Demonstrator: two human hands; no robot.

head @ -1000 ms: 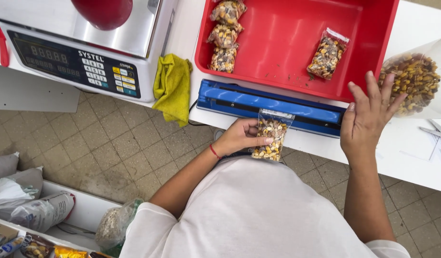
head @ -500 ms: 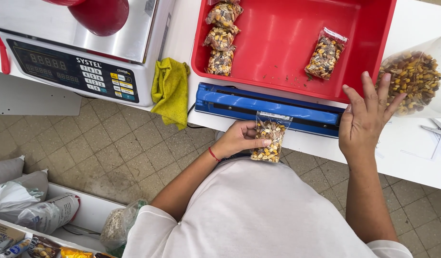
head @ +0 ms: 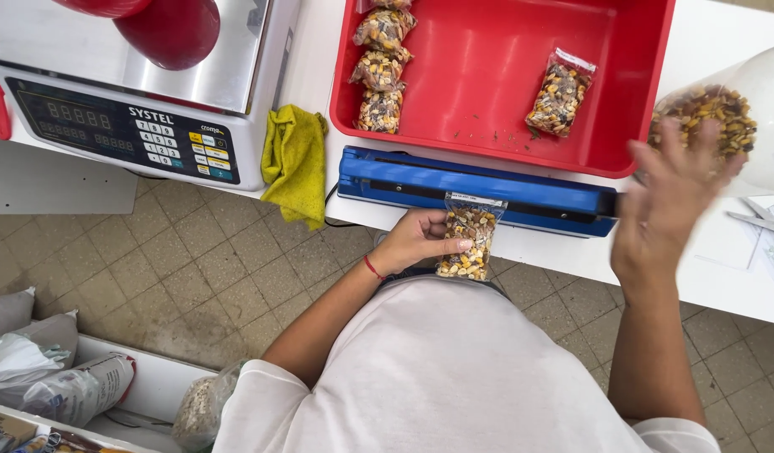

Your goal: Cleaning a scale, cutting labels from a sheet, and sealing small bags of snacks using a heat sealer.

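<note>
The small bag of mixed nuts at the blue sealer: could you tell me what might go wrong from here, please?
The small bag is held only by the left hand, its top edge at the blue sealer, so it might slip or seal crooked. The right hand, blurred, is beside the large open bag and could knock it over.

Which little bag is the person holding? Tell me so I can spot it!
Find the long blue sealer at the white table's front edge. The bag of mixed nuts sits with its top in that sealer, pinched by the left hand. The other small bags lie in the red tray; only this one is held.
</note>
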